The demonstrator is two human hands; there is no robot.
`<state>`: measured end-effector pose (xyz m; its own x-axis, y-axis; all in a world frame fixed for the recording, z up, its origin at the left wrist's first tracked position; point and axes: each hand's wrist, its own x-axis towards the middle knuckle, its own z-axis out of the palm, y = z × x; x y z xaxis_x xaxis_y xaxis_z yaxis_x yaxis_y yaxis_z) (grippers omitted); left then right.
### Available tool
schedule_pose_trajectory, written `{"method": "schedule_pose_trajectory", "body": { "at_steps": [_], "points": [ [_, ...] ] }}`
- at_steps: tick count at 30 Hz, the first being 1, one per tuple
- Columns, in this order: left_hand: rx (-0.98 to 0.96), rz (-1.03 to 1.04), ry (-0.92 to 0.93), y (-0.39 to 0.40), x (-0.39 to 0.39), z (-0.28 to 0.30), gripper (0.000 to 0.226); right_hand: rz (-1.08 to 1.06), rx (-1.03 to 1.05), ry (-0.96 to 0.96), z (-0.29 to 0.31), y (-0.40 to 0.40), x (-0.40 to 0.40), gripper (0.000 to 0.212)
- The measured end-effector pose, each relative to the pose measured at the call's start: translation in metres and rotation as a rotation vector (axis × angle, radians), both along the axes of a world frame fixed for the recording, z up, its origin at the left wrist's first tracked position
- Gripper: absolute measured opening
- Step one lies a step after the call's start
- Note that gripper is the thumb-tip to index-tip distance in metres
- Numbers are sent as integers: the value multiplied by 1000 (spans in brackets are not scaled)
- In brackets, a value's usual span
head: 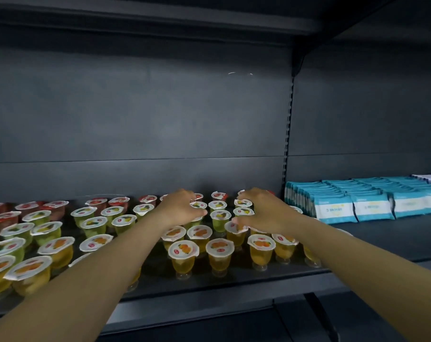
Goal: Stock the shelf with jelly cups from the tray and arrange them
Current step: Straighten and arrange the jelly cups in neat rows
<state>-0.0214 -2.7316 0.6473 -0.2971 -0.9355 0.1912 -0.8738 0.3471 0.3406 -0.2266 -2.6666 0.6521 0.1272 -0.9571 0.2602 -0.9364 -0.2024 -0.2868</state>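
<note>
On the dark shelf (234, 280), both hands, left (182, 208) and right (261, 211), curl down over green jelly cups (219, 218) mid-row, apparently gripping them, and a careless nudge could topple the narrow-footed orange cups (183, 255) in front.

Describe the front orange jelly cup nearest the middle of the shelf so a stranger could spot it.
Start at the dark shelf and find its front row of orange jelly cups. Between the two forearms stand two cups side by side; take the left orange jelly cup, nearest the left forearm.
</note>
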Motion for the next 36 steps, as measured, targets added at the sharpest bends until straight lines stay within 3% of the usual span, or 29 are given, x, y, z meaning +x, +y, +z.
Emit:
{"method": "schedule_pose_trajectory", "body": {
  "at_steps": [3, 7, 11, 13, 16, 23, 26, 36],
  "points": [
    [67, 53, 0, -38, -12, -3, 57, 55, 0, -46, 0, -40, -7, 55],
    [155, 132, -29, -83, -22, -6, 33, 126, 103, -141, -5, -102, -12, 54],
    [205, 195, -45, -110, -29, -11, 39, 195, 218, -214, -12, -149, -10, 55],
    [224, 205, -49, -118, -30, -15, 38, 218, 262, -201, -15, -164, -7, 52],
    [238, 205, -69, -127, -33, -19, 38, 229, 291, -145, -23, -180, -3, 31],
    [238, 226, 9, -137, -29, -28, 39, 229, 275, -75, -25, -195, 1, 23],
    [228, 229, 25, -138, -28, -29, 44, 244, 271, -79, -25, -200, -6, 27],
    [247, 219, 30, -141, -27, -30, 31, 310, 271, -75, -27, -198, -22, 49]
  ]
}}
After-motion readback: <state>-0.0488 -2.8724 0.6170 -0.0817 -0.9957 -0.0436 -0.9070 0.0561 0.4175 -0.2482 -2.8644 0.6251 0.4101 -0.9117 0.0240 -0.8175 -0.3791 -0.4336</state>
